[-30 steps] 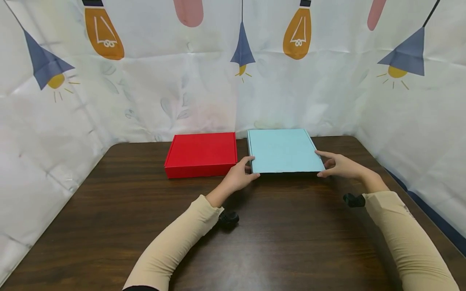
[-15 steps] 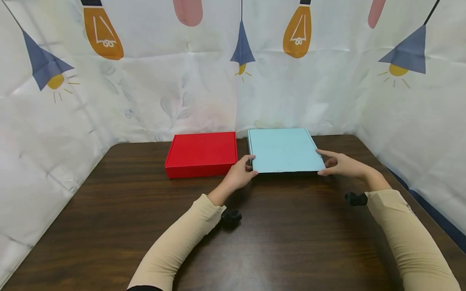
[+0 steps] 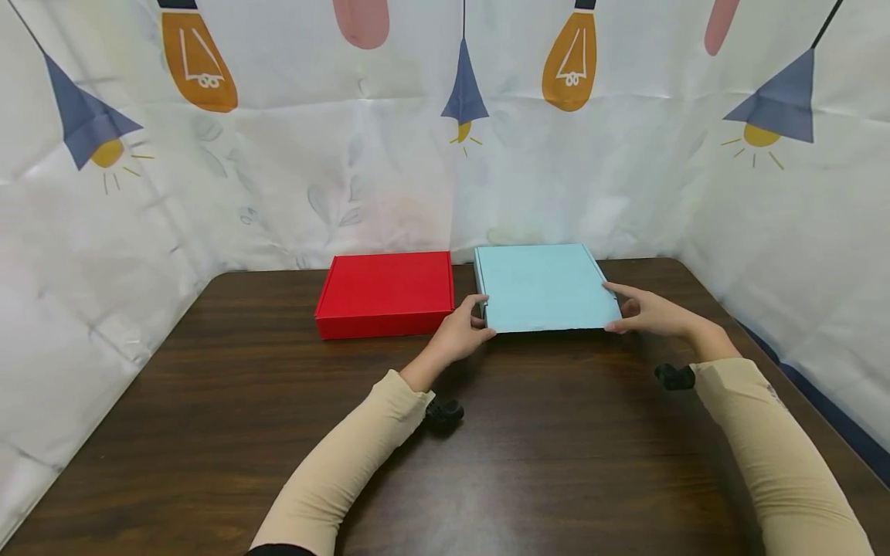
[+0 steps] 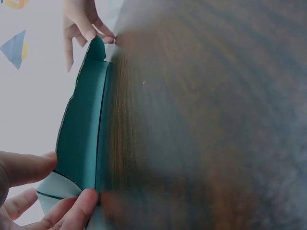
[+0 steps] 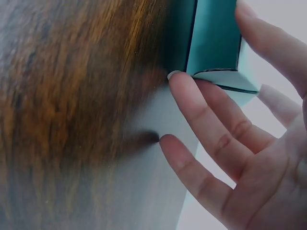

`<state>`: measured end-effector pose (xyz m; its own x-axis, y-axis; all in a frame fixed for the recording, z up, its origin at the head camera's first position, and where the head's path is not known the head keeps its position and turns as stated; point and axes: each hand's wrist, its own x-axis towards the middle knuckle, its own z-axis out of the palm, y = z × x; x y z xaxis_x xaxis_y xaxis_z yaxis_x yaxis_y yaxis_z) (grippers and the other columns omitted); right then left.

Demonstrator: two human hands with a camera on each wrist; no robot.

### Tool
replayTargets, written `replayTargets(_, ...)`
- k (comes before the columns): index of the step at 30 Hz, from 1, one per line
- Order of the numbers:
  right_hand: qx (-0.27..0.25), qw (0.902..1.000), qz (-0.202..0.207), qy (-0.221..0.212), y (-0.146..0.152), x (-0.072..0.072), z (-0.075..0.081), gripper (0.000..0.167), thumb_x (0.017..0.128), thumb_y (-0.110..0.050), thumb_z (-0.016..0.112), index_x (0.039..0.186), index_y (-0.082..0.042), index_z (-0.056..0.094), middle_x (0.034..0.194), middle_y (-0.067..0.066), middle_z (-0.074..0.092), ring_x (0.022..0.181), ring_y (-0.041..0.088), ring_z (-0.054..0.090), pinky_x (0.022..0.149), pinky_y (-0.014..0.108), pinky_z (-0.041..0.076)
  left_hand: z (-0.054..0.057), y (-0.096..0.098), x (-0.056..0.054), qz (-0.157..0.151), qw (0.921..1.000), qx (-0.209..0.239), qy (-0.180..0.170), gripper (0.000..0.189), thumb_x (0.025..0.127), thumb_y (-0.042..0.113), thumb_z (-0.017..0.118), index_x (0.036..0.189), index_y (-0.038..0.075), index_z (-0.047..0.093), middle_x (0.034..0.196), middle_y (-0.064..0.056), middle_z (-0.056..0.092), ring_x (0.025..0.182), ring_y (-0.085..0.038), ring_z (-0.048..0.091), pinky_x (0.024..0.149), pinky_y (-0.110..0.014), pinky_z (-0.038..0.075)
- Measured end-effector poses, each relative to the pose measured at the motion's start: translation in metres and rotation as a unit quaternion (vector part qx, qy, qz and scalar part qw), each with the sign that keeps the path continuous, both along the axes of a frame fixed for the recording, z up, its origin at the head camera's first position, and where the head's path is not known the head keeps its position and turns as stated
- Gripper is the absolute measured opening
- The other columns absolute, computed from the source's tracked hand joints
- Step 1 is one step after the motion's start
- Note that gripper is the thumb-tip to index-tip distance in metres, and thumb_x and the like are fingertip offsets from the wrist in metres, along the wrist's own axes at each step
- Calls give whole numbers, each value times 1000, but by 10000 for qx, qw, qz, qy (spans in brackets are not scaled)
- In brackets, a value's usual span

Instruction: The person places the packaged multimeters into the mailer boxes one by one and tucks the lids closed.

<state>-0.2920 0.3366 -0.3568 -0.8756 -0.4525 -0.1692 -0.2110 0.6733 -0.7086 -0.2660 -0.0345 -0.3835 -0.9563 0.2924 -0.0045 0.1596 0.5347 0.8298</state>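
A flat light blue cardboard box [image 3: 545,289] lies at the back of the table, right of the middle. At its front left corner my left hand [image 3: 459,332] grips it, thumb at the front edge and fingers by the side. My right hand [image 3: 650,315] holds the front right corner in the same way. In the left wrist view the box's shaded front [image 4: 84,129] runs between both hands, with a rounded tab at the far end. The right wrist view shows the thumb [image 5: 268,40] on the front and fingertips low at the corner, near the tabletop.
A red cardboard box [image 3: 389,287] stands just left of the blue one, close to my left hand. Behind both hangs a white curtain [image 3: 389,177] printed with lamps and bulbs. Dark brown wood forms the tabletop [image 3: 528,455].
The blue box's front edge has come slightly nearer and lower, and less of the dark strip under it shows. Both hands keep their hold at the corners, nearly still.
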Motion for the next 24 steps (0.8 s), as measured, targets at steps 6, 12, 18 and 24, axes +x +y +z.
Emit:
replayTargets(6, 242, 9996, -42, 113, -4, -2, -1, 97, 97, -24, 74, 164, -3, 7, 119, 22, 67, 105, 31, 66, 91, 51, 49, 0, 1, -6, -50, 9997, -235, 20, 72, 96, 12, 73, 157, 14, 35, 123, -19, 67, 106, -30, 67, 84, -42, 56)
replayTargets(12, 826, 9955, -157, 440, -11, -4, 1, 101, 92, -33, 78, 165, -7, 13, 119, 23, 64, 109, 34, 61, 91, 54, 47, -2, 5, -8, -79, 9980, -533, 335, 76, 95, 9, 73, 158, 9, 30, 116, -19, 68, 102, -29, 67, 81, -41, 55)
replayTargets(18, 1210, 9895, -155, 778, -19, -6, 5, 100, 91, -29, 81, 163, -1, 16, 112, 25, 61, 103, 37, 58, 87, 55, 47, 1, 10, -10, 1, 9903, -1219, 670, 75, 95, 9, 73, 157, 5, 30, 92, -14, 68, 80, -26, 65, 69, -35, 51)
replayTargets(24, 1628, 9834, -149, 791, -25, 4, 7, 97, 93, -28, 78, 162, -1, 16, 136, 39, 50, 119, 49, 54, 95, 60, 44, 3, 13, -6, -15, 9840, -1631, 717, 74, 97, 11, 72, 158, 4, 30, 108, -18, 68, 97, -31, 68, 86, -41, 56)
